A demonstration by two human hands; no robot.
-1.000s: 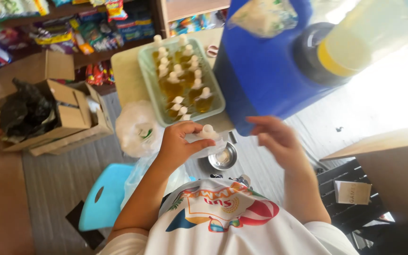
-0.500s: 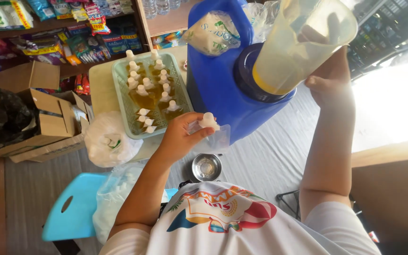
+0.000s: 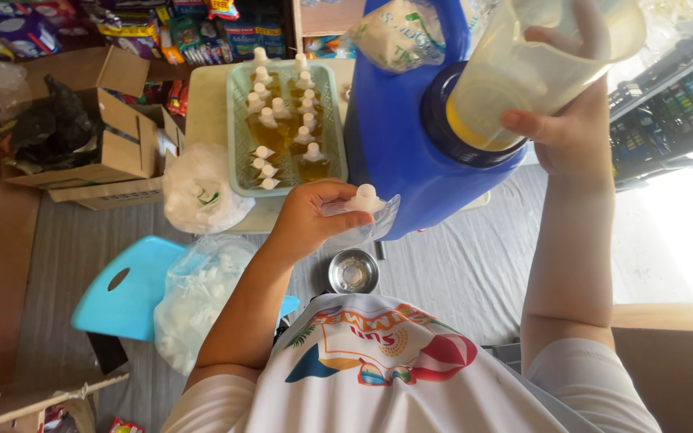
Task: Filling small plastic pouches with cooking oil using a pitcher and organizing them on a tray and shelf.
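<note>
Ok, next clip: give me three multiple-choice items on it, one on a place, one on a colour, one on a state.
1. Where is the small steel bowl?
A. in the green tray
B. on the grey surface below the left hand
C. on the cardboard box

2. What colour is the big container?
A. blue
B. red
C. black

3. How is the jug in the right hand?
A. lying flat on the table
B. upside down and empty
C. lifted, with yellowish liquid inside

Answers: 1 B, it sits under the left hand; 2 A, its body is blue; 3 C, the hand holds it raised.
</note>
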